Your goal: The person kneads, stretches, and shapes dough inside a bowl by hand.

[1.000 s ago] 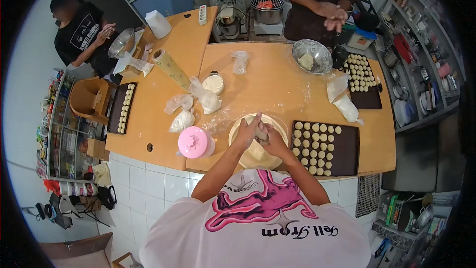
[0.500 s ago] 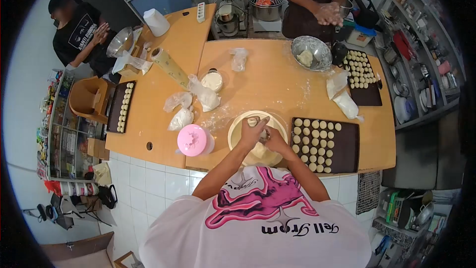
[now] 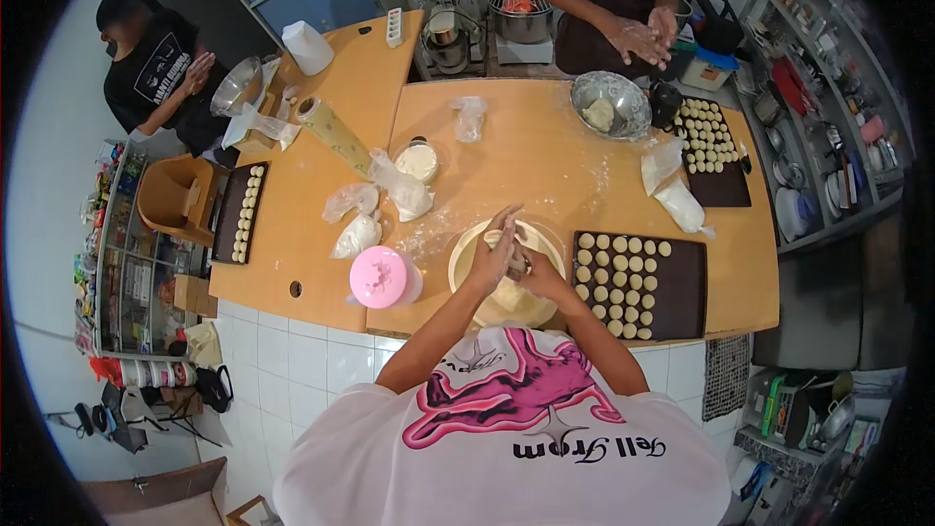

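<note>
Over a wide pale bowl point(image 3: 555, 251), my left hand point(image 3: 494, 255) and my right hand point(image 3: 535, 275) are pressed together. The left fingers point up and away, fairly straight, and the right fingers curl against the left palm. A small piece of dough point(image 3: 493, 237) shows partly by the left fingers; the rest is hidden by the hands. Below them, a larger lump of dough point(image 3: 509, 295) lies in the bowl. Just right of the bowl, a dark baking tray point(image 3: 684, 282) carries rows of small round dough balls point(image 3: 618, 279).
A pink-lidded container point(image 3: 382, 278) stands left of the bowl, near flour bags point(image 3: 358, 234) and a wrap roll point(image 3: 333, 134). Across the table, a person's hands point(image 3: 643, 39) rub together behind a metal bowl point(image 3: 611, 105). Another person point(image 3: 156, 68) stands far left. More trays point(image 3: 721, 193) hold dough balls.
My left hand has turned more upright, its fingers straighter and closer to the right hand, covering more of the dough piece. The hands of the person across the table have shifted slightly.
</note>
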### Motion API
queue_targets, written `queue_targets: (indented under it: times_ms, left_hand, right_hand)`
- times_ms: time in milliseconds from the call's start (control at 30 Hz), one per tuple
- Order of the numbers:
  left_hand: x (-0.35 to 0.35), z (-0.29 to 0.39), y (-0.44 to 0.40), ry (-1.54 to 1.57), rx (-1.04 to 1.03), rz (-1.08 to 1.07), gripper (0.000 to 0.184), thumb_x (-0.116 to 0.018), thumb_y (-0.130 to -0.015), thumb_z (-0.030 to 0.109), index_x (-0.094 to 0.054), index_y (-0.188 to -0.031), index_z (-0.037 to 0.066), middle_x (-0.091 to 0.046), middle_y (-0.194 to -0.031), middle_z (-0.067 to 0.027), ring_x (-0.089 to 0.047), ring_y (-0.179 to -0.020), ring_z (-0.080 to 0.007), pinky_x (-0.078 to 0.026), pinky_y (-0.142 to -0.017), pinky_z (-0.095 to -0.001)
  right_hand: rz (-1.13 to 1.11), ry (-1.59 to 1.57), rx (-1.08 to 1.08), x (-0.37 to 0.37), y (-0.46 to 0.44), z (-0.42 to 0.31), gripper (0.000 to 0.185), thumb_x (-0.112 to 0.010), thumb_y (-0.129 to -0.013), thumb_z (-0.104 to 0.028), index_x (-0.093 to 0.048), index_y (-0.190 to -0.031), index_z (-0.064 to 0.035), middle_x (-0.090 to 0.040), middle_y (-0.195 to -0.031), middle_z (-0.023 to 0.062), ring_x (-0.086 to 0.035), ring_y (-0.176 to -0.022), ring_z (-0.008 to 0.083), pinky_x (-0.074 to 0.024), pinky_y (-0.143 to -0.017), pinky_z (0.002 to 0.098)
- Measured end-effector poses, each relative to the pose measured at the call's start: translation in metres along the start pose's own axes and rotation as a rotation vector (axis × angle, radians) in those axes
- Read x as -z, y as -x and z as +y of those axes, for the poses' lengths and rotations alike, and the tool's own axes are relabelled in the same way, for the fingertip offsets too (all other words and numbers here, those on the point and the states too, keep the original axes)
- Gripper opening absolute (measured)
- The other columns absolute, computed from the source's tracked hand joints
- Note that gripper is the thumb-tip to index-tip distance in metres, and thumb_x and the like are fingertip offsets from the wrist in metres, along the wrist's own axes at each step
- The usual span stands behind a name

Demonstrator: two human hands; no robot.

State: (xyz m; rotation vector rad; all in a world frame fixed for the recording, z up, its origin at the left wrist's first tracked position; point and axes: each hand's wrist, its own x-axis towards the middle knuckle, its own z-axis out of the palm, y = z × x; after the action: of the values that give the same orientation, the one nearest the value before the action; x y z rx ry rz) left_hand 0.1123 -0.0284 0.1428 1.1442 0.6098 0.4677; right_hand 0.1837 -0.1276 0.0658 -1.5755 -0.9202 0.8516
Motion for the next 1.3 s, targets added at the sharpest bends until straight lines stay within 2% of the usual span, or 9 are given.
queue_targets:
  times_ms: [100, 300, 500, 700, 833, 933, 1067, 1267, 1300]
  left_hand:
    - [-0.001, 0.023, 0.009, -0.027, 0.119, -0.037, 0.042, -0.052, -0.092, 0.037, -0.049, -0.063, 0.007, -0.049, -0.058, -0.0037, -0.052, -0.054, -0.0140, -0.045, -0.053, -0.0269]
    - [0.008, -0.008, -0.001, 0.213, 0.004, 0.079, 0.034, -0.063, -0.085, 0.021, -0.050, -0.059, 0.005, -0.051, -0.054, -0.0043, -0.051, -0.048, -0.0126, -0.043, -0.049, -0.0258]
    - [0.013, -0.026, 0.001, -0.041, -0.089, 0.222, 0.024, -0.065, -0.079, 0.006, -0.048, -0.062, 0.006, -0.050, -0.057, -0.0026, -0.048, -0.050, -0.0119, -0.039, -0.047, -0.0259]
    - [0.014, -0.034, 0.000, -0.040, -0.129, 0.393, 0.013, -0.060, -0.078, 0.002, -0.052, -0.067, 0.004, -0.050, -0.059, -0.0005, -0.046, -0.049, -0.0080, -0.036, -0.044, -0.0244]
    - [0.020, -0.043, -0.002, -0.128, -0.227, 0.412, 0.018, -0.062, -0.077, 0.007, -0.055, -0.062, 0.002, -0.055, -0.053, -0.0026, -0.051, -0.045, -0.0130, -0.038, -0.043, -0.0298]
    - [0.032, -0.036, 0.001, -0.695, -0.258, 0.024, 0.008, -0.062, -0.075, 0.005, -0.058, -0.075, -0.001, -0.060, -0.064, -0.0078, -0.057, -0.055, -0.0187, -0.045, -0.053, -0.0303]
    - [0.024, -0.019, 0.010, -0.550, -0.240, -0.378, 0.036, -0.062, -0.076, 0.006, -0.052, -0.110, 0.000, -0.061, -0.096, -0.0130, -0.058, -0.090, -0.0228, -0.045, -0.081, -0.0308]
    - [0.046, -0.040, -0.001, -0.618, -0.103, -0.402, 0.040, -0.060, -0.083, 0.002, -0.047, -0.120, 0.004, -0.059, -0.100, -0.0071, -0.055, -0.091, -0.0148, -0.045, -0.077, -0.0295]
    - [0.041, -0.023, 0.005, -0.536, 0.077, -0.399, 0.067, -0.062, -0.084, 0.006, -0.022, -0.138, 0.007, -0.056, -0.113, -0.0124, -0.051, -0.105, -0.0158, -0.041, -0.090, -0.0295]
  right_hand:
    - [-0.104, -0.006, -0.177, 0.002, 0.001, -0.009, 0.054, -0.068, -0.077, -0.009, -0.047, -0.126, -0.0009, -0.061, -0.104, 0.0096, -0.056, -0.095, 0.0153, -0.0439, -0.085, 0.0297]
    - [-0.017, -0.009, 0.123, -0.008, -0.006, 0.023, 0.059, -0.071, -0.076, -0.018, -0.046, -0.126, -0.0025, -0.062, -0.100, 0.0142, -0.060, -0.091, 0.0210, -0.0465, -0.080, 0.0314]
    - [-0.127, 0.033, -0.131, 0.000, -0.002, 0.002, 0.056, -0.073, -0.073, -0.019, -0.049, -0.122, -0.0033, -0.060, -0.109, 0.0172, -0.059, -0.099, 0.0237, -0.0457, -0.085, 0.0333]
    - [-0.019, 0.260, 0.258, 0.012, -0.002, 0.008, 0.069, -0.074, -0.072, -0.024, -0.043, -0.130, -0.0058, -0.051, -0.125, 0.0120, -0.046, -0.118, 0.0228, -0.0331, -0.100, 0.0344]
    - [0.004, -0.102, 0.228, 0.024, 0.001, -0.028, 0.065, -0.073, -0.072, -0.026, -0.047, -0.129, -0.0092, -0.051, -0.125, 0.0133, -0.046, -0.118, 0.0237, -0.0322, -0.100, 0.0345]
    - [0.043, 0.009, 0.203, 0.015, 0.003, -0.066, 0.055, -0.073, -0.073, -0.024, -0.053, -0.122, -0.0099, -0.053, -0.121, 0.0134, -0.050, -0.112, 0.0235, -0.0395, -0.094, 0.0336]
    - [0.122, 0.084, 0.120, 0.018, 0.002, -0.065, 0.034, -0.071, -0.076, -0.016, -0.062, -0.108, -0.0076, -0.062, -0.107, 0.0075, -0.057, -0.098, 0.0166, -0.0447, -0.084, 0.0305]
    - [0.101, 0.082, 0.064, 0.035, 0.005, -0.055, 0.032, -0.066, -0.076, -0.007, -0.063, -0.108, -0.0046, -0.065, -0.106, 0.0112, -0.063, -0.088, 0.0186, -0.0508, -0.076, 0.0289]
    - [0.094, 0.126, 0.042, 0.036, 0.007, -0.059, 0.032, -0.066, -0.077, -0.007, -0.063, -0.109, -0.0044, -0.064, -0.108, 0.0116, -0.063, -0.090, 0.0189, -0.0507, -0.077, 0.0294]
